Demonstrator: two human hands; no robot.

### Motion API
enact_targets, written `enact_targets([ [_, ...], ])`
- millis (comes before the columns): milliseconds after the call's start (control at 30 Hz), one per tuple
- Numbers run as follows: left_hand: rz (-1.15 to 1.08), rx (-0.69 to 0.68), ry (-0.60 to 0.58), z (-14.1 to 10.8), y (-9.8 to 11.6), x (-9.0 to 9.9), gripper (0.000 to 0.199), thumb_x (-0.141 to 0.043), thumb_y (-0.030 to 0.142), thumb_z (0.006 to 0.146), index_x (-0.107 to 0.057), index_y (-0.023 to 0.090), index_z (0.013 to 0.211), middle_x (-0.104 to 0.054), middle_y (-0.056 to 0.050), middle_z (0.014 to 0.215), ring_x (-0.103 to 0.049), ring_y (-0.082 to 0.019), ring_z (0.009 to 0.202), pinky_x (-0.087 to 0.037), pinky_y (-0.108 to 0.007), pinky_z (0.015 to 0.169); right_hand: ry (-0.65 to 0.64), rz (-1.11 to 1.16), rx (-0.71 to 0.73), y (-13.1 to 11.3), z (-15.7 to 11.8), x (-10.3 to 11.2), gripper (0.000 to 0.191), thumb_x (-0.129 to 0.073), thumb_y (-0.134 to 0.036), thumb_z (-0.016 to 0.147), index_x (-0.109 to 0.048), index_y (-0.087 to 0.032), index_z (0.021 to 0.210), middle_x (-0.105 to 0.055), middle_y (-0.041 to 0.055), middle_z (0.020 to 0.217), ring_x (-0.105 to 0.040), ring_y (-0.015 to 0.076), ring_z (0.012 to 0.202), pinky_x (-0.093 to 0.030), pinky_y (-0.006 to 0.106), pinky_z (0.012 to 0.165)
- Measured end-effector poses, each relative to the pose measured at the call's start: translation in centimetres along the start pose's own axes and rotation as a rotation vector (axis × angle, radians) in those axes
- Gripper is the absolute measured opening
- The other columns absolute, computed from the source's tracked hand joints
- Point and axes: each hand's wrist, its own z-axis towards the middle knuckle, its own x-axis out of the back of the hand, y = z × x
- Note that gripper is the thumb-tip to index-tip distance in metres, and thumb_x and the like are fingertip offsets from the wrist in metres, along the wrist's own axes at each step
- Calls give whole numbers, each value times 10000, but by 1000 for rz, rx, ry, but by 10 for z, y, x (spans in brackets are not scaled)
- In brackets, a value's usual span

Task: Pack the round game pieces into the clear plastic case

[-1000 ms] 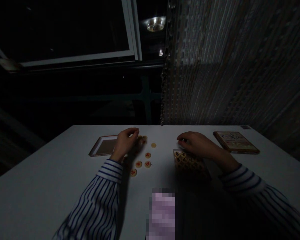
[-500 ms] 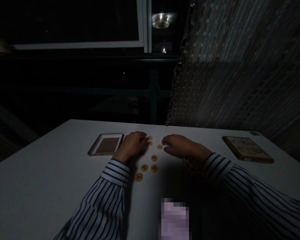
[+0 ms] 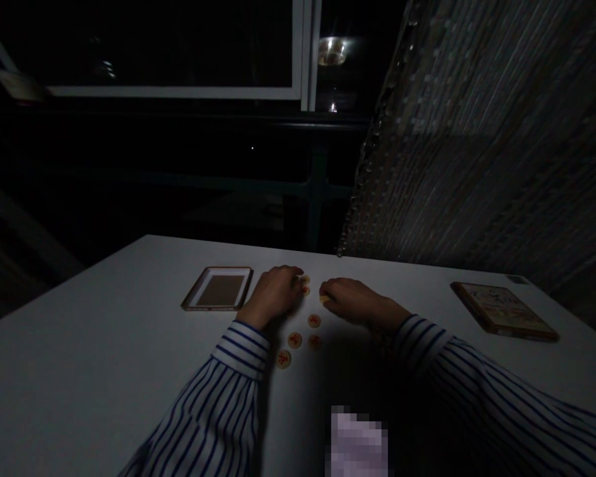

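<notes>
Round wooden Chinese chess pieces with red characters lie on the white table (image 3: 104, 371). My left hand (image 3: 275, 293) is bent around two of them, a farther piece (image 3: 305, 280) and a nearer piece (image 3: 306, 291), its fingertips touching them. My right hand (image 3: 357, 303) pinches another pale piece (image 3: 324, 299) at the tabletop, its face mostly covered by fingers. Between my forearms lie several loose pieces, among them a single piece (image 3: 314, 320) and one nearest me (image 3: 283, 359). More pieces appear dimly under my right wrist, in shadow.
An open shallow box tray (image 3: 185, 307) stands left of my left hand. At the right lies a flat box with a printed cover (image 3: 506, 308), with a small dark card (image 3: 517, 280) behind it. A bead-string curtain (image 3: 427, 165) hangs beyond the table's far edge.
My right fingers have closed onto the pale piece that lay just before them. My left hand stays by the same two pieces. The view has shifted slightly left.
</notes>
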Motion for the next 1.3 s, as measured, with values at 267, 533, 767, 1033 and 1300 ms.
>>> enact_targets([
  [267,-120,-39,17,-1,5,1,297,-465,267,781,-594,184,1035,-628,-95,1039,-566,-213,951,-414,-290,791,81,539,-108,7,3,8,262,-494,-322,759,-627,-149,904,-653,50,816,-581,149,723,-420,240,635],
  [533,-305,-22,-4,1,8,2,296,-487,281,766,-622,173,1006,-647,-87,1004,-578,-210,935,-422,-291,804,47,955,-159,2,3,22,305,-543,-352,734,-640,-102,877,-643,49,727,-554,116,640,-422,232,589],
  [767,-423,-56,-8,1,16,2,273,-454,322,782,-664,176,879,-679,-67,860,-602,-186,789,-436,-267,702,60,1122,-195,-3,0,27,280,-554,-338,739,-638,-136,913,-654,51,799,-574,100,651,-437,204,571],
  [1033,-621,15,-15,5,13,-5,304,-504,393,743,-670,154,833,-679,-54,762,-592,-156,669,-434,-249,602,92,1202,-232,-9,-2,31,239,-539,-297,755,-642,-130,890,-659,43,754,-583,96,623,-452,203,567],
  [1300,-803,167,-21,8,14,-4,269,-576,323,699,-630,115,861,-663,-67,723,-584,-137,618,-433,-230,542,153,1037,-169,-10,-1,27,258,-484,-289,784,-611,-124,937,-651,45,743,-590,117,647,-458,228,589],
])
